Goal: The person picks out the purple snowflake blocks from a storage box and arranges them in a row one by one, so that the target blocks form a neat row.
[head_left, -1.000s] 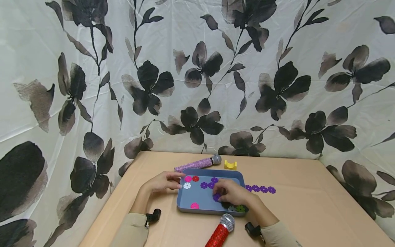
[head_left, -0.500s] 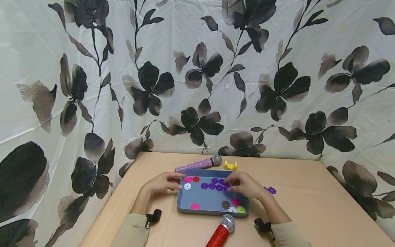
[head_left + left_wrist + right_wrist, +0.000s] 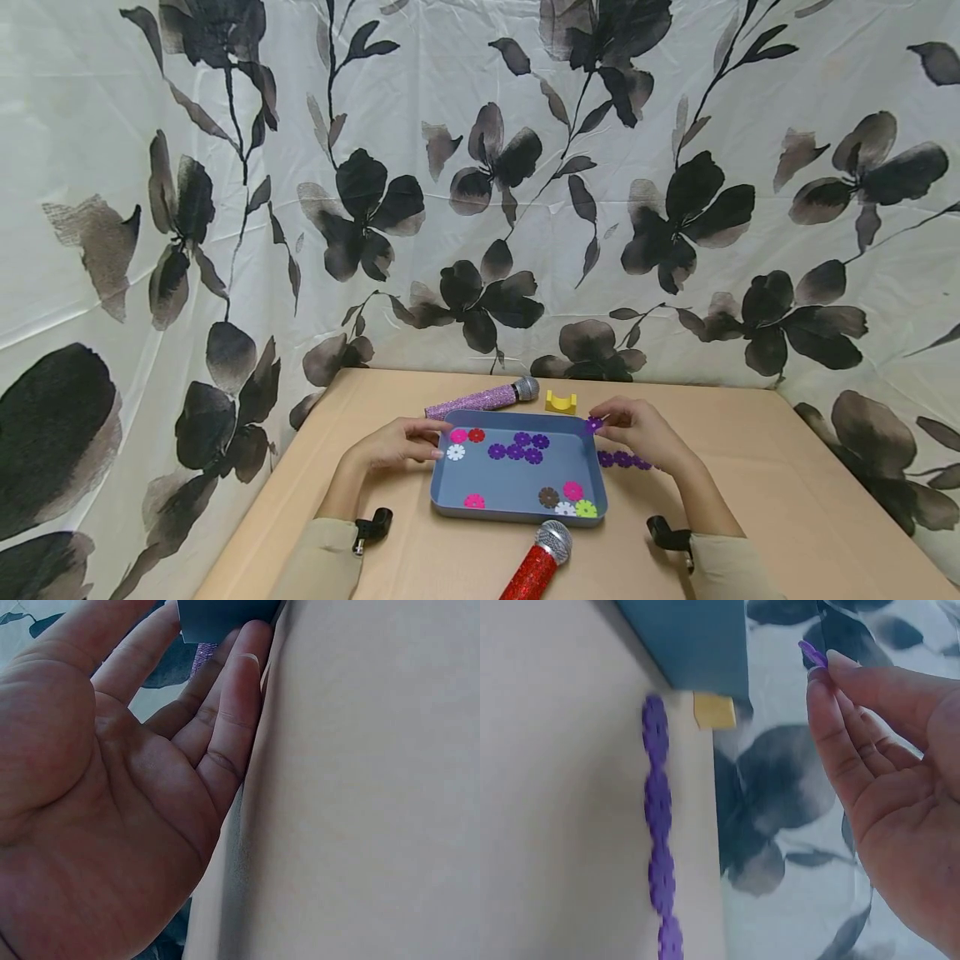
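A blue-grey tray (image 3: 495, 483) holds several purple flower discs (image 3: 514, 451), with pink, red, white, brown and green ones near its corners. My left hand (image 3: 397, 442) touches the tray's left edge, fingers relaxed; in the left wrist view the hand (image 3: 127, 772) has its fingertips at the tray's side (image 3: 225, 619). Between thumb and forefinger my right hand (image 3: 641, 429) pinches a purple disc (image 3: 593, 424) above the tray's right rim, and the right wrist view shows that disc (image 3: 812, 654) clear of the table. A row of joined purple discs (image 3: 659, 806) lies beside the tray.
Behind the tray lie a pink glittery microphone (image 3: 480, 399) and a yellow holder (image 3: 560, 402). A red microphone (image 3: 534, 562) lies in front of the tray. A floral cloth (image 3: 480, 208) hangs behind the table (image 3: 750, 467).
My right hand has picked up a purple disc and moved right and upward with it, from inside the tray to its right rim. The left hand stays at the left edge.
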### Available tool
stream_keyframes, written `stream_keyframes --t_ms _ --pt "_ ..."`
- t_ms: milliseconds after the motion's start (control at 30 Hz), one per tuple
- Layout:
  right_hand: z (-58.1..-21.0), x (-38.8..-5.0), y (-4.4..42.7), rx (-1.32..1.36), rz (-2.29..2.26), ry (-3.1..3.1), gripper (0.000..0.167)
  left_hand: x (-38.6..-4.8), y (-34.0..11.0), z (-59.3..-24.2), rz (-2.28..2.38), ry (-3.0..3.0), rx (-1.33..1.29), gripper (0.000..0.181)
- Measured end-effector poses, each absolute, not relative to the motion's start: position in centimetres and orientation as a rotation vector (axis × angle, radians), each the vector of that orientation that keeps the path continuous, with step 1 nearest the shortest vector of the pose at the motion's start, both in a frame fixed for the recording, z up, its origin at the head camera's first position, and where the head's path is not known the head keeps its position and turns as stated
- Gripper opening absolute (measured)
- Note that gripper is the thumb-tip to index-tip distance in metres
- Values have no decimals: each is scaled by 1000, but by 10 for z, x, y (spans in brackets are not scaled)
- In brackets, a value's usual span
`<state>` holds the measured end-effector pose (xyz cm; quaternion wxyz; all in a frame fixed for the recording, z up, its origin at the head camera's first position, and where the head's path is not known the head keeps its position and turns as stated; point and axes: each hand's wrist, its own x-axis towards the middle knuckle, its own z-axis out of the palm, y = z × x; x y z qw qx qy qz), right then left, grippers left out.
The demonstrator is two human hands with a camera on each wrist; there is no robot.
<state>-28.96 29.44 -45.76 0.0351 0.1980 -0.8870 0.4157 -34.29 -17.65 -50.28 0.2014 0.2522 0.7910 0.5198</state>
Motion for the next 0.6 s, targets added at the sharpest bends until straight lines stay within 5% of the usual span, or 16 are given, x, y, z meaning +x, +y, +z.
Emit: stream_keyframes --t_ms 600 --pt "-474 -283 370 326 1241 -2773 25 -342 -177 -504 1453 2216 697 56"
